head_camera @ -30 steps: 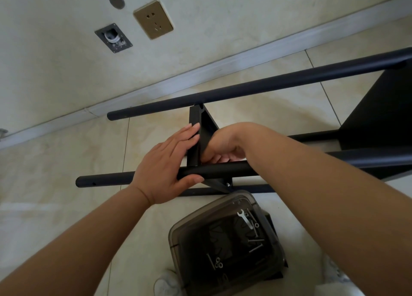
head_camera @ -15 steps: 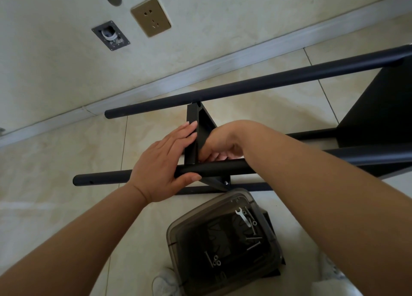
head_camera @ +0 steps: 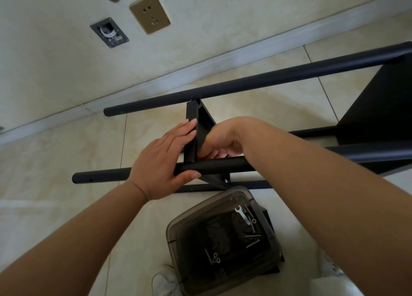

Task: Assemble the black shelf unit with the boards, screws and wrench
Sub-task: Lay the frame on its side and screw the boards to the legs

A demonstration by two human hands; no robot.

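The black shelf frame lies on its side on the tiled floor. A black board (head_camera: 201,122) stands edge-on between the far pole (head_camera: 245,87) and the near pole (head_camera: 100,178). My left hand (head_camera: 160,162) presses flat fingers on the board's left face, thumb on the near pole. My right hand (head_camera: 223,139) reaches behind the board's right face with curled fingers just above the near pole; what they hold is hidden. A second black board (head_camera: 379,108) sits fixed at the right. The wrench (head_camera: 242,214) and loose screws (head_camera: 253,243) lie in a smoky plastic tub (head_camera: 178,229).
A screw head (head_camera: 225,180) shows at the board's lower corner by a lower pole (head_camera: 194,187). Small nuts (head_camera: 215,260) lie in the tub. My white shoe (head_camera: 165,282) is beside the tub. The wall with a socket (head_camera: 149,12) and skirting runs behind the frame.
Both hands stay at the board and near pole. The view has shifted slightly; my right fingers have moved a little behind the board.
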